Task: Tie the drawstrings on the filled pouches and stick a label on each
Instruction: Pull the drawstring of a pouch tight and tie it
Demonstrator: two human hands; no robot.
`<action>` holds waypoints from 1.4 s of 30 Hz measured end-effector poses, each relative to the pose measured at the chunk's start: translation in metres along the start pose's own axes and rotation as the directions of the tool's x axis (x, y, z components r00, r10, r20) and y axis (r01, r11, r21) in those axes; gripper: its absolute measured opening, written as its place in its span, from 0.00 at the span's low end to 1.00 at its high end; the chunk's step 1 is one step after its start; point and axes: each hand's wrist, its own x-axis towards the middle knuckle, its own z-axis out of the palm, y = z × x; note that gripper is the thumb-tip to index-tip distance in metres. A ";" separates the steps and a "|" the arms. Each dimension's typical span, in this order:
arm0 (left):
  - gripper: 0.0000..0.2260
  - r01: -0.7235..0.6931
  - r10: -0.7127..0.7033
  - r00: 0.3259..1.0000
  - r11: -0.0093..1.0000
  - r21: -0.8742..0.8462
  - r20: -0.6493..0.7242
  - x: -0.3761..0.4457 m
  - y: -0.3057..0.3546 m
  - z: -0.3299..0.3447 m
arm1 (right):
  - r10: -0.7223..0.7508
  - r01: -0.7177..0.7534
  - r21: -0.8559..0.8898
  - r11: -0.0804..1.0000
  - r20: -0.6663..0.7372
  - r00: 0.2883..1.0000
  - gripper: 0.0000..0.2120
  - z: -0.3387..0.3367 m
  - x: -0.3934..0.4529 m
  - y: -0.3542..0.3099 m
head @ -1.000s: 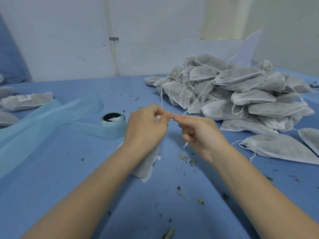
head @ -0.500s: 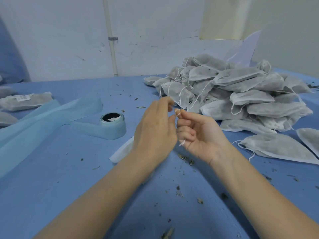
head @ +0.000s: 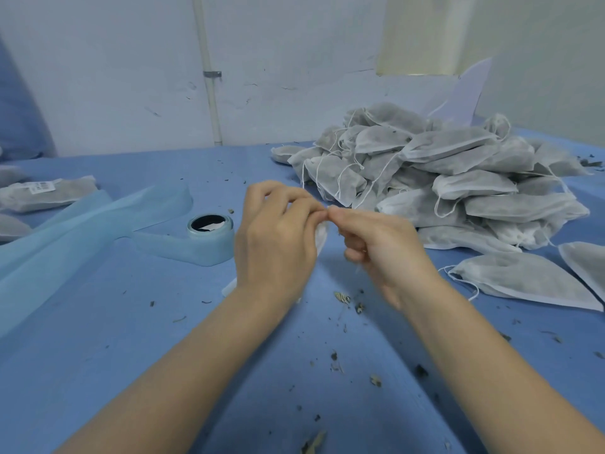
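Two hands [head: 327, 244] pinched together, pouch [head: 322, 235] — mostly hidden

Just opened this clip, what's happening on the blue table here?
A person is tying a pouch's drawstring. The left hand and right hand meet fingertip to fingertip above the table, with the white pouch mostly hidden behind the left hand. A pile of filled pouches waits at the right. A labelled pouch lies far left, beside a blue roll.
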 end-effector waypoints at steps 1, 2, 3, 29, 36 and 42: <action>0.04 -0.025 0.025 1.000 0.999 0.026 0.001 0.000 -0.001 0.000 | -0.059 0.059 -0.085 0.995 0.002 0.998 0.06 -0.002 0.000 0.000; 0.04 -0.017 0.016 1.000 1.000 0.015 0.026 -0.001 -0.001 0.000 | -0.097 0.097 -0.126 0.987 0.008 0.995 0.06 -0.003 -0.001 0.000; 0.04 0.027 -0.025 0.997 0.999 -0.027 0.078 -0.001 0.000 0.000 | -0.123 0.124 -0.133 0.983 0.015 0.992 0.04 -0.005 -0.001 -0.001; 0.06 0.553 -0.453 0.813 0.798 -0.240 0.366 0.019 -0.001 -0.002 | -0.402 0.374 -0.326 0.868 -0.021 0.915 0.06 -0.004 0.003 -0.003; 0.24 0.926 -0.532 0.366 0.293 -0.239 0.764 0.013 -0.001 -0.003 | -0.312 0.329 -0.037 0.943 -0.431 0.846 0.04 -0.011 0.017 -0.002; 0.12 0.944 -0.277 0.189 -0.212 -0.252 0.942 0.004 0.002 0.006 | -0.270 0.340 0.047 0.939 -0.510 0.817 0.05 -0.016 0.022 0.002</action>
